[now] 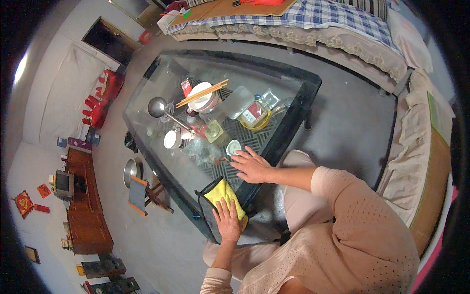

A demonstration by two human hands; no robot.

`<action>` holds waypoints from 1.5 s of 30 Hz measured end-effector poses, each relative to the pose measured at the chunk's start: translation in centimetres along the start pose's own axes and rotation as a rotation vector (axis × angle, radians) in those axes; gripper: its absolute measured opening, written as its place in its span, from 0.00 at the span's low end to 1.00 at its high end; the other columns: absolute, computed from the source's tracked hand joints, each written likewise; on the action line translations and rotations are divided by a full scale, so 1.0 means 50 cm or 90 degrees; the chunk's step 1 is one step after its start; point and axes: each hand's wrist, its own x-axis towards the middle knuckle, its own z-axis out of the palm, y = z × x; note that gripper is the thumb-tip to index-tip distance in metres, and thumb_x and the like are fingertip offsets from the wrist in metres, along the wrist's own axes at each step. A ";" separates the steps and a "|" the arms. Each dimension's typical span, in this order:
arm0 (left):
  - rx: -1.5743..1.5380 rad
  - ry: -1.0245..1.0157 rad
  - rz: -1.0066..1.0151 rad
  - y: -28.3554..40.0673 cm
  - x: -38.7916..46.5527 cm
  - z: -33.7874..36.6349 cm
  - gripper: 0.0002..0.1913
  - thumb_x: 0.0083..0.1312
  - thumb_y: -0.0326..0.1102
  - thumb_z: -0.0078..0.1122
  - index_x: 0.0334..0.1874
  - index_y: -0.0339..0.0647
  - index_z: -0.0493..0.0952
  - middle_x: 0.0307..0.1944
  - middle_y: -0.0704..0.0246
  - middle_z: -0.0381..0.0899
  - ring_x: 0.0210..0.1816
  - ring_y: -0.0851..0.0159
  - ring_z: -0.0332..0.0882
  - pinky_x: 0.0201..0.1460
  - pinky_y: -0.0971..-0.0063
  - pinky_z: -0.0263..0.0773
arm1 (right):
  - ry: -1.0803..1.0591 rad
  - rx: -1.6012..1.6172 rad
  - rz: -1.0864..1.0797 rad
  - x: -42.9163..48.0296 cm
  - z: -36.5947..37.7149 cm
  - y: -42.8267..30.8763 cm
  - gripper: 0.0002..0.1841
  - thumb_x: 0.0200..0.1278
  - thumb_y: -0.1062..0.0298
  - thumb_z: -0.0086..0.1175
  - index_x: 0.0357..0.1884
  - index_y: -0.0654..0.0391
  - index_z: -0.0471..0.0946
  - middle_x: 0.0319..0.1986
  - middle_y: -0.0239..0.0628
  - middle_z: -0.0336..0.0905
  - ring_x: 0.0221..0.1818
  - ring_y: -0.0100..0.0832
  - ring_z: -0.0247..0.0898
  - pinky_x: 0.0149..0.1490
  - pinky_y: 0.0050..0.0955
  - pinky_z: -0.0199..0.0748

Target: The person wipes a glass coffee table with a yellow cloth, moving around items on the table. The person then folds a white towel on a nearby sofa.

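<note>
My left hand lies flat, fingers spread, on a folded yellow and grey cloth at the near corner of the glass-topped table. My right hand is palm down over the table's dark edge, holding nothing. Its fingertips come close to a small whitish round lid or dish; whether they touch it I cannot tell. Beyond lie a crumpled clear plastic bag and a square yellowish container. A white cup is left of the bag.
Chopsticks rest across stacked bowls. A metal ladle lies beside them. Toward the right edge sit a labelled clear package and a translucent tray. A folding stool and metal basin stand on the floor.
</note>
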 end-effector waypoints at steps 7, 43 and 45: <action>-0.005 0.042 0.015 0.046 0.056 0.010 0.50 0.50 0.47 0.72 0.74 0.44 0.55 0.74 0.48 0.49 0.74 0.39 0.47 0.73 0.41 0.44 | 0.081 -0.090 0.016 0.001 -0.076 0.125 0.24 0.61 0.57 0.56 0.57 0.57 0.74 0.61 0.46 0.69 0.68 0.49 0.57 0.71 0.56 0.49; -0.170 0.056 0.012 0.086 0.109 -0.039 0.48 0.47 0.39 0.74 0.73 0.45 0.59 0.75 0.50 0.48 0.76 0.44 0.46 0.73 0.43 0.46 | 0.207 -0.185 0.239 -0.015 -0.130 0.246 0.22 0.69 0.60 0.45 0.58 0.61 0.73 0.64 0.43 0.67 0.70 0.45 0.55 0.75 0.43 0.47; -0.186 0.052 -0.018 0.042 0.044 -0.034 0.48 0.45 0.36 0.75 0.72 0.46 0.60 0.75 0.50 0.49 0.75 0.45 0.47 0.74 0.43 0.45 | 0.199 -0.179 0.238 -0.011 -0.132 0.238 0.22 0.69 0.60 0.45 0.58 0.62 0.73 0.64 0.44 0.67 0.70 0.45 0.54 0.75 0.43 0.47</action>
